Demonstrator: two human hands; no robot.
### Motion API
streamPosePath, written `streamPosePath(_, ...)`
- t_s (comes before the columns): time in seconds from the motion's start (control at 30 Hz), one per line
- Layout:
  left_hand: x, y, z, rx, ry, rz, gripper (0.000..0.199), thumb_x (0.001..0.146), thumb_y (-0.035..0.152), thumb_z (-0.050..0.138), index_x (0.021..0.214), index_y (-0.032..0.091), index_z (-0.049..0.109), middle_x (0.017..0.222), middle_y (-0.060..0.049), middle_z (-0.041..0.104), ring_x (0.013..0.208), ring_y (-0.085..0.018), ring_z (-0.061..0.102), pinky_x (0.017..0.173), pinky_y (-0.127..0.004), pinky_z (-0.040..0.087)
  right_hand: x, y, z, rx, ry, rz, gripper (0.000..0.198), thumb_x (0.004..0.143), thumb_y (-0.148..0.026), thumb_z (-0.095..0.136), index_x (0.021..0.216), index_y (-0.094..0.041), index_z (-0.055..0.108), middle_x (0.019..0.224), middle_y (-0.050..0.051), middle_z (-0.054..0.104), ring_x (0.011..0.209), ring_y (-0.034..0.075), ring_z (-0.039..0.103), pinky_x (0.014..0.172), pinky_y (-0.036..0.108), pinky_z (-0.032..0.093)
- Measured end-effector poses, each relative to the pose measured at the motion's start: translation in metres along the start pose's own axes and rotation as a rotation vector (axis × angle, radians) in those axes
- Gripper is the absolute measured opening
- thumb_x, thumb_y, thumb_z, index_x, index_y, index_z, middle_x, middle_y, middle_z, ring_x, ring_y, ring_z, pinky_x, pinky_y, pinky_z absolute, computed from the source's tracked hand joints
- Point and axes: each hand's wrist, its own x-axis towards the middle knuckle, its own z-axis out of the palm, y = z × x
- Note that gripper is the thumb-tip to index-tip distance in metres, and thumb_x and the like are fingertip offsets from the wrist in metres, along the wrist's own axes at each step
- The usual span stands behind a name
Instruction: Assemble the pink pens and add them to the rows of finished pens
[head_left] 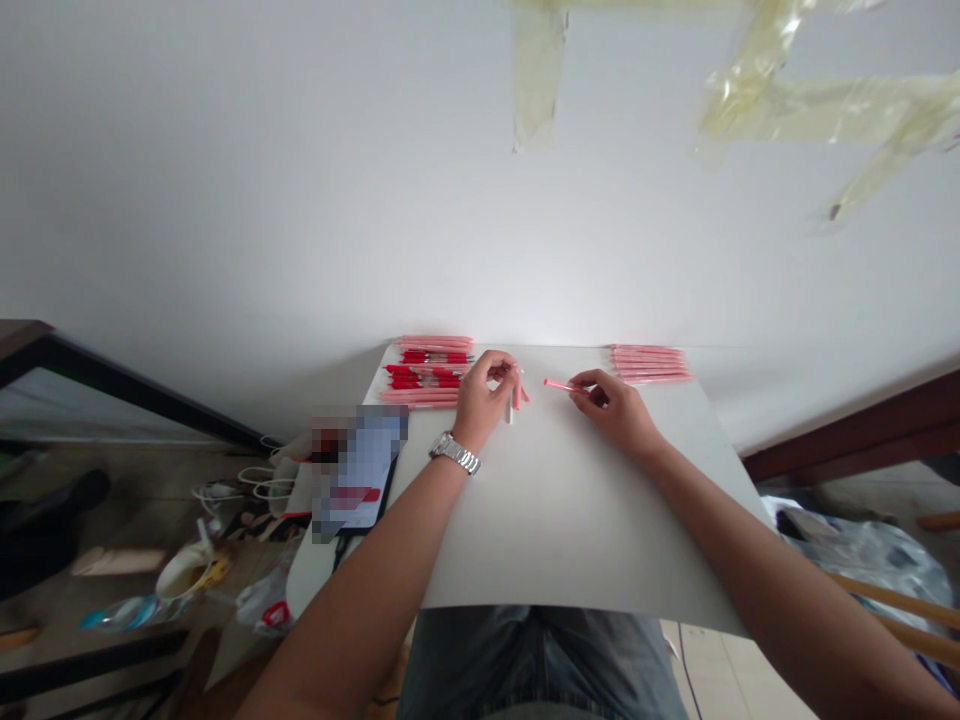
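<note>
My right hand (609, 402) is closed round a thin pink pen barrel (556, 384), whose end points left over the white table (570, 520). Thumb and fingers of my left hand (486, 388) meet in a pinch; a small pale tip shows at them, too small to name. Just below those fingertips are short pink pieces (525, 394) and a white piece (510, 412); whether they lie on the table or hang from the hand I cannot tell. Left of that hand lie bundles of red pens (424, 378) and pink pens (435, 343). Several pink pens (651, 364) lie in a row at the back right.
A phone (367, 470), partly blurred out, rests at the table's left edge. The wall (450, 200) stands behind the table. On the floor to the left are a cup (184, 572), a bottle (127, 612) and cables; plastic bags (870, 550) are at the right.
</note>
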Motion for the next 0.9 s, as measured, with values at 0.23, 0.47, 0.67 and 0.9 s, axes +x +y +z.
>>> streamPosePath(0.23, -0.0003, 0.0018, -0.0015, -0.033, -0.044, -0.039, 0.011, 0.095, 0.032, 0.065, 0.098, 0.022, 0.069, 0.098, -0.005, 0.075, 0.094, -0.018, 0.074, 0.089, -0.034, 0.060, 0.0004, 0.0016, 0.0012, 0.030, -0.025, -0.013, 0.024, 0.093, -0.044, 0.061, 0.101, -0.024, 0.071, 0.076, 0.001, 0.068, 0.062, 0.016, 0.060, 0.063, 0.029, 0.050)
streamPosePath(0.47, -0.0004, 0.0016, -0.0016, -0.018, -0.056, -0.032, 0.012, 0.093, 0.035, 0.068, 0.093, 0.023, 0.068, 0.089, -0.003, 0.074, 0.085, -0.017, 0.074, 0.085, -0.033, 0.060, 0.0001, -0.0011, 0.0004, 0.034, -0.020, 0.025, 0.024, 0.093, -0.045, 0.063, 0.100, -0.024, 0.072, 0.068, -0.001, 0.065, 0.056, 0.015, 0.055, 0.057, 0.028, 0.045)
streamPosePath(0.67, -0.0011, 0.0072, -0.0020, -0.064, -0.132, -0.032, 0.016, 0.096, 0.037, 0.066, 0.090, 0.022, 0.067, 0.075, 0.000, 0.069, 0.064, -0.015, 0.070, 0.079, -0.033, 0.059, 0.0014, 0.0011, 0.0016, 0.036, 0.009, 0.023, 0.023, 0.092, -0.045, 0.063, 0.098, -0.024, 0.072, 0.066, -0.001, 0.064, 0.056, 0.015, 0.056, 0.057, 0.027, 0.045)
streamPosePath(0.9, -0.0026, 0.0052, -0.0006, -0.014, -0.131, -0.001, 0.014, 0.094, 0.035, 0.067, 0.092, 0.021, 0.071, 0.088, -0.002, 0.073, 0.069, -0.014, 0.071, 0.077, -0.030, 0.058, 0.0014, -0.0032, 0.0004, 0.022, 0.031, 0.041, 0.021, 0.092, -0.043, 0.063, 0.097, -0.025, 0.071, 0.065, -0.001, 0.064, 0.056, 0.015, 0.057, 0.058, 0.027, 0.045)
